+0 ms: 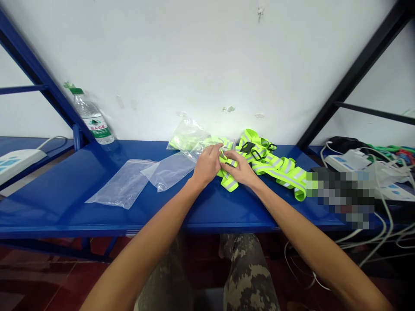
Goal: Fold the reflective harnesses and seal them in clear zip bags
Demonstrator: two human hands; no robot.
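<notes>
My left hand [208, 164] and my right hand [239, 167] meet near the middle of the blue table, fingers closed on a yellow-green reflective strap [229, 182]. Part of the strap hangs below the fingers onto the tabletop. More reflective straps [275, 166] with a black buckle [247, 147] lie in a loose pile right of my right hand. Behind my left hand is a clear bag [186, 134] with yellow-green material inside. Two flat clear bags, one at the left [121, 183] and one nearer my left hand [171, 170], lie on the table.
A water bottle [94, 117] leans against the wall at the back left of the blue table [58, 194]. White power strips [19, 164] and cables [382, 194] lie at both sides. A blurred patch covers something at the right edge. Metal frame bars rise on both sides.
</notes>
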